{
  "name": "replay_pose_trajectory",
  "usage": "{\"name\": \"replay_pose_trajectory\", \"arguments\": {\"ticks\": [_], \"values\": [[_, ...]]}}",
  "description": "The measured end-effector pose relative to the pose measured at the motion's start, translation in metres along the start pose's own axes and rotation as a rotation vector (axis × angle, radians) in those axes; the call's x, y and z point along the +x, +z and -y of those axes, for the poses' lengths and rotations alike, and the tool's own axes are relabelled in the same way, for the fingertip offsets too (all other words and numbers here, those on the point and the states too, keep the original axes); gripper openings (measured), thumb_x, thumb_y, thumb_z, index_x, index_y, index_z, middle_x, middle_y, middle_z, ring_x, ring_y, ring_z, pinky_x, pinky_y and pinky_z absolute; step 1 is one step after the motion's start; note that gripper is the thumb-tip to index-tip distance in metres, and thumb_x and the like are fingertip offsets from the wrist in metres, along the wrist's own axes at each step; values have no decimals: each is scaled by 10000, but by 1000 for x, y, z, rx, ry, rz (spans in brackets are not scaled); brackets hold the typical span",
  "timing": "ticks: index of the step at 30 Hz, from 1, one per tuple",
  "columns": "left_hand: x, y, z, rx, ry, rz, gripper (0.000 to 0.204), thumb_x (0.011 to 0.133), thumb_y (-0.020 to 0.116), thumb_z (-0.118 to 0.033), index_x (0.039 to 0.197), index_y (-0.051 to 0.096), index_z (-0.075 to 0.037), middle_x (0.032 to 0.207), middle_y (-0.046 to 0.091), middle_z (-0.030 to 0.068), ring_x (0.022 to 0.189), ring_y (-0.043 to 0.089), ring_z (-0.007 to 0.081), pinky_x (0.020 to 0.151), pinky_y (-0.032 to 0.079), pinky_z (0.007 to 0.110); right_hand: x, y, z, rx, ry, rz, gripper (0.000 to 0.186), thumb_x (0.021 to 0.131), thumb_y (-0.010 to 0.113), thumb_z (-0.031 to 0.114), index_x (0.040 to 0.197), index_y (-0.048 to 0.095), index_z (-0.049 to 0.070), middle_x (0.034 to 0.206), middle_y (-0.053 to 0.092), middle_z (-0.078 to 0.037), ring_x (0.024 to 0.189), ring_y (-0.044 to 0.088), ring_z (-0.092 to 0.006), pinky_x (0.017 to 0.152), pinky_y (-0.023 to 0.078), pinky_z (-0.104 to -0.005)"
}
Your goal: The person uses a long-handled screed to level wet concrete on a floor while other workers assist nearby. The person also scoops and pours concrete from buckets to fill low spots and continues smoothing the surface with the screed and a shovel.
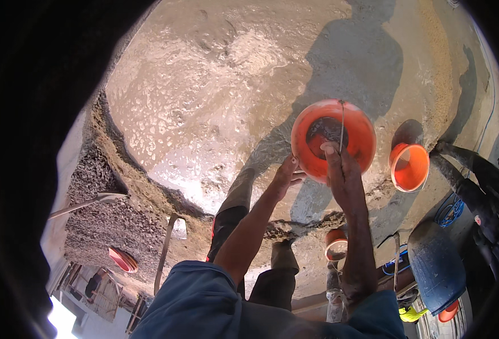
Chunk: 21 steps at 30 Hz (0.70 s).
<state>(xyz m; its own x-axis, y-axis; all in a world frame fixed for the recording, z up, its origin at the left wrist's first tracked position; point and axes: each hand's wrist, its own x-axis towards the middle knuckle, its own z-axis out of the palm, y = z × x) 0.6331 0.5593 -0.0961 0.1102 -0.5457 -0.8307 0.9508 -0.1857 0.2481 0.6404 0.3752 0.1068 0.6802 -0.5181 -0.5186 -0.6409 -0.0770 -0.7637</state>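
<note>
An orange-red bucket (364,133) hangs in front of me above wet grey mortar (204,107), its mouth toward me. Grey residue shows at its bottom. The wire handle (343,121) runs across the mouth into my right hand (341,166), which is closed round it with the thumb on top. At the bucket's lower left rim is my left hand (287,176). Its thumb and fingers are apart, close to the rim; whether they touch it I cannot tell.
A second orange bucket (410,167) stands at right, beside another person's legs (470,169). Another bucket (336,246) is by my right forearm. Shovels (167,248) and a red container (123,259) lie around a gravel heap (91,226) at left. A dark blue barrel (437,265) is lower right.
</note>
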Motion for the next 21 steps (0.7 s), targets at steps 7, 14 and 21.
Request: {"name": "replay_pose_trajectory", "arguments": {"ticks": [7,14,21], "values": [[35,-112,-183,41,279,-202,601,858,674,-497,1274,484,-108,1085,656,101,917,624,160,770,477,325,107,127,45,-101,-435,192,272,1000,498,251,1004,632,14,747,660,-144,697,679,-259,648,501,-371],[48,-268,-300,740,782,-826,411,874,610,-331,1034,614,47,950,653,208,896,632,328,813,489,417,240,223,55,244,-507,-46,296,1003,506,272,1069,606,1,730,611,-88,622,586,-175,603,476,-344],[20,-277,-448,1415,868,-1260,707,850,598,-486,1452,380,-186,1386,393,273,1288,401,429,1026,403,511,325,377,15,1046,-146,263,327,1014,494,349,877,524,54,656,411,24,576,451,-106,640,507,-331]]}}
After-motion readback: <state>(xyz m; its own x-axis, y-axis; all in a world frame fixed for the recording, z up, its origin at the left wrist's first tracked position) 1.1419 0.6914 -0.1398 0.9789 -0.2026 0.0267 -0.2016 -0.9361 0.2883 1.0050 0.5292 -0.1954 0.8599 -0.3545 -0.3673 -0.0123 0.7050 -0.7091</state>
